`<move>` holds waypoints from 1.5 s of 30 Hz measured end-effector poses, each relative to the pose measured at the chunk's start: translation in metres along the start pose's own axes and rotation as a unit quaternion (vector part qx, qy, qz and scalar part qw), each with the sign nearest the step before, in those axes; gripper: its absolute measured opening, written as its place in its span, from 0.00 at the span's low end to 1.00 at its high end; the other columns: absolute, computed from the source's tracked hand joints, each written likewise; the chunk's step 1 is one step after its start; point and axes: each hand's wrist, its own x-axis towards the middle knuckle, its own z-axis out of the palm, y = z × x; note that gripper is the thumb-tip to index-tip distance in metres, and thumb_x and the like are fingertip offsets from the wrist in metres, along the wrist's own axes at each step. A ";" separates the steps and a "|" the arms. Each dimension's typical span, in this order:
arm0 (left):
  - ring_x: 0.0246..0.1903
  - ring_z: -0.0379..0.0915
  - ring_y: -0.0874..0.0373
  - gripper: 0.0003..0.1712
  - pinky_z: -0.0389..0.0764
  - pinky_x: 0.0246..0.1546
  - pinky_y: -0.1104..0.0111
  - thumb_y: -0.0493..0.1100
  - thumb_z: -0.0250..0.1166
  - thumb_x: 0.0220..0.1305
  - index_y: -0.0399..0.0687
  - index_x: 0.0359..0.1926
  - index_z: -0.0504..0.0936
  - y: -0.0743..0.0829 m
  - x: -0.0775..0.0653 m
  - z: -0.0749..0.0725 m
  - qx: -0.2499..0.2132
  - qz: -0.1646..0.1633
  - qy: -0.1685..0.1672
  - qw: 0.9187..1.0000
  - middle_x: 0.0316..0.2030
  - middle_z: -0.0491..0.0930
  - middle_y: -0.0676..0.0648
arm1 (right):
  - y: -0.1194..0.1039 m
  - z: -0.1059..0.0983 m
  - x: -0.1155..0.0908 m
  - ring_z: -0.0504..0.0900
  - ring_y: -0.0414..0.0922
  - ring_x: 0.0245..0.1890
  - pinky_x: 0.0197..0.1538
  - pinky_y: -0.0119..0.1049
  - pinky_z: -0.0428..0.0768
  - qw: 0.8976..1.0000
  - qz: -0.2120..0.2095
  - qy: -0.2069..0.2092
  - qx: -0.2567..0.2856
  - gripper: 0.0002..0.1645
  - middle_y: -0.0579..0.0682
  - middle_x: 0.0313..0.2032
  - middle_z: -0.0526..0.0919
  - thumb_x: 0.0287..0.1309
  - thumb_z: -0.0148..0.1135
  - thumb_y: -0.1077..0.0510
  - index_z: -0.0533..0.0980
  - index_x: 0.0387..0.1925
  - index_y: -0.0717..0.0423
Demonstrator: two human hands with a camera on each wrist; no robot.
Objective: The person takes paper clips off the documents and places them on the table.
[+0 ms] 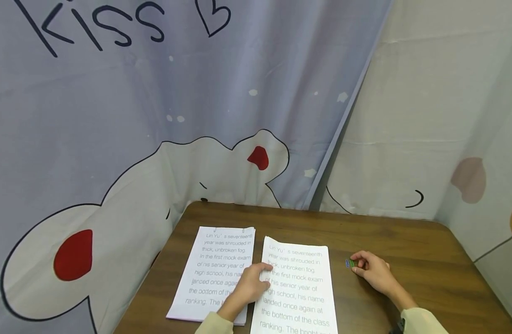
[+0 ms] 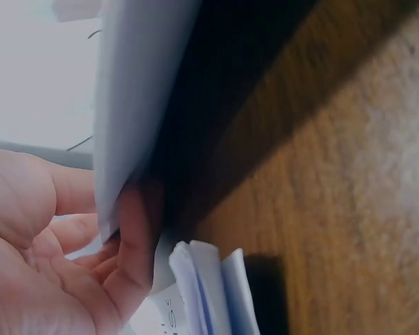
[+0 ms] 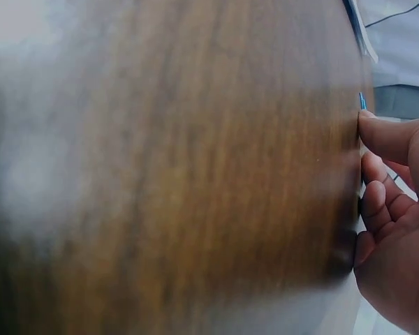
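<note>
Loose printed pages: these sheets (image 1: 297, 290) lie centre-right on the table, long axis running 12 to 6 o'clock, heading toward 12, near end cut off by the frame.
Left grip: the left hand (image 1: 251, 284) pinches the pages' left edge at 9 o'clock, thumb and fingers nearly together with paper between; the left wrist view shows that edge raised off the wood.
Right grip: at 3 o'clock the right hand (image 1: 374, 272) pinches small blue and green clips (image 1: 350, 263), gap almost closed; their exact direction is too small to read.
Clipped stack: at 9 o'clock lies a second printed stack (image 1: 216, 271), heading between 12 and 1, wire clips (image 1: 243, 230) on its far edge.
In the way: the left hand covers some text on both.
Support: brown wooden table (image 1: 427, 255).
Backdrop: lettered curtain (image 1: 205, 93) at 12.
</note>
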 end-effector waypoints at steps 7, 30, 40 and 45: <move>0.54 0.84 0.39 0.29 0.87 0.53 0.47 0.29 0.72 0.56 0.37 0.61 0.83 0.006 0.005 -0.001 0.072 0.012 0.022 0.997 0.59 0.83 0.32 | 0.001 -0.001 0.004 0.70 0.36 0.27 0.45 0.45 0.58 1.000 -0.001 0.009 0.006 0.15 0.45 0.32 0.77 0.58 0.76 0.62 0.83 0.46 0.54; 0.37 0.81 0.49 0.25 0.85 0.29 0.56 0.51 0.77 0.60 0.36 0.51 0.88 -0.006 -0.015 -0.031 0.212 0.003 0.069 0.975 0.44 0.82 0.36 | 0.005 0.006 -0.007 0.69 0.37 0.28 0.46 0.48 0.53 1.000 0.007 -0.008 0.025 0.17 0.46 0.32 0.76 0.59 0.77 0.61 0.83 0.50 0.54; 0.45 0.80 0.41 0.32 0.85 0.37 0.43 0.53 0.75 0.63 0.35 0.59 0.84 -0.054 -0.013 -0.098 0.258 -0.084 0.105 0.957 0.47 0.82 0.36 | -0.001 0.003 0.000 0.69 0.38 0.28 0.45 0.47 0.54 1.000 -0.002 0.004 0.016 0.16 0.46 0.32 0.76 0.59 0.76 0.63 0.83 0.49 0.56; 0.51 0.78 0.33 0.37 0.83 0.45 0.35 0.51 0.74 0.63 0.28 0.63 0.78 -0.079 -0.018 -0.131 0.284 -0.125 0.112 0.944 0.50 0.80 0.30 | -0.001 0.002 0.000 0.69 0.36 0.28 0.45 0.47 0.55 1.000 0.001 0.004 0.008 0.17 0.46 0.32 0.77 0.58 0.76 0.62 0.83 0.49 0.55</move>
